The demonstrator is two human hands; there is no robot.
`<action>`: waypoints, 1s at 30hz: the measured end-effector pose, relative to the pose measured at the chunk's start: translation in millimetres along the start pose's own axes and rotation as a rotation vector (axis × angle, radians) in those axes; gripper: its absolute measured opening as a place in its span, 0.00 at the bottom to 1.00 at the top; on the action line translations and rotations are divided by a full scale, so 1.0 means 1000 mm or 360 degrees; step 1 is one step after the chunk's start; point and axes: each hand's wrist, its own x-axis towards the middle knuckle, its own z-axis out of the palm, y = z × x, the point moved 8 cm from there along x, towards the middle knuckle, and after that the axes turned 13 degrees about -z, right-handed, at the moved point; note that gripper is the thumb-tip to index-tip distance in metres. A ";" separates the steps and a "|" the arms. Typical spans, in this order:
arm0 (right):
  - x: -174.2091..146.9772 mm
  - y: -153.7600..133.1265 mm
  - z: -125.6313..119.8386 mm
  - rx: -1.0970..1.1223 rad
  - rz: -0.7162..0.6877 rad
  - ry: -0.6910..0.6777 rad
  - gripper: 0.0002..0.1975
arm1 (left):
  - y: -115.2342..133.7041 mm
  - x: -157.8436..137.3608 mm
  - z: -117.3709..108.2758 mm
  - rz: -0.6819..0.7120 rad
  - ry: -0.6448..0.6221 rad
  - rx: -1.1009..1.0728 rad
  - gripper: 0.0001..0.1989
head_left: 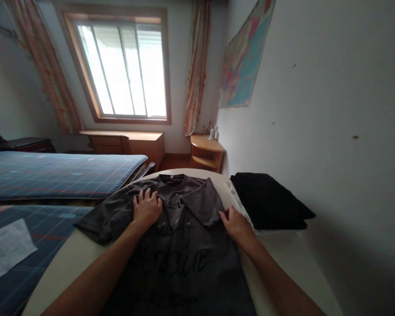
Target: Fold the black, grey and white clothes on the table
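Grey shirt [181, 241] — blue plaid mattresses [66, 173]

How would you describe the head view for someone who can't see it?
A dark T-shirt lies on a pale table, left hand resting on its upper front, right hand at the sleeve folded inward. Folded black cloth sits at right, a bright window beyond.

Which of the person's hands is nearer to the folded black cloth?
Right. The right hand is beside the folded black cloth, at the gray shirt's edge; the left hand lies farther away, across the shirt's chest.
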 end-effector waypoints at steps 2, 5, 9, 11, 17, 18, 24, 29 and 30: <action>0.003 0.006 0.000 0.0036 0.0038 0.0055 0.12 | -0.026 0.005 -0.004 -0.0110 0.0006 0.0143 0.24; 0.010 0.017 -0.004 0.0029 0.0086 0.0147 0.10 | -0.069 0.013 0.002 -0.0344 -0.0112 0.0177 0.28; 0.015 0.018 -0.006 0.0031 0.0038 0.0180 0.11 | -0.099 0.024 0.022 -0.0371 -0.0258 0.0042 0.33; 0.012 0.013 -0.007 0.0048 0.0002 0.0199 0.13 | -0.103 0.032 0.028 -0.0305 -0.0263 -0.0044 0.32; -0.006 0.003 -0.003 -0.0031 -0.0073 0.0120 0.22 | -0.119 0.063 0.032 -0.0194 -0.0247 -0.0172 0.26; -0.006 0.003 -0.002 -0.0037 -0.0122 0.0091 0.21 | -0.122 0.067 0.032 -0.0178 -0.0256 -0.0186 0.26; 0.001 0.015 -0.004 -0.0134 -0.0103 0.0064 0.22 | -0.135 0.075 0.036 -0.0053 -0.0343 -0.0279 0.24; 0.000 0.007 -0.006 -0.0235 -0.0117 0.0041 0.24 | -0.139 0.076 0.026 -0.0060 -0.0397 -0.0432 0.27; -0.001 0.005 -0.005 -0.0255 -0.0130 0.0047 0.24 | -0.138 0.074 0.024 -0.0065 -0.0409 -0.0455 0.26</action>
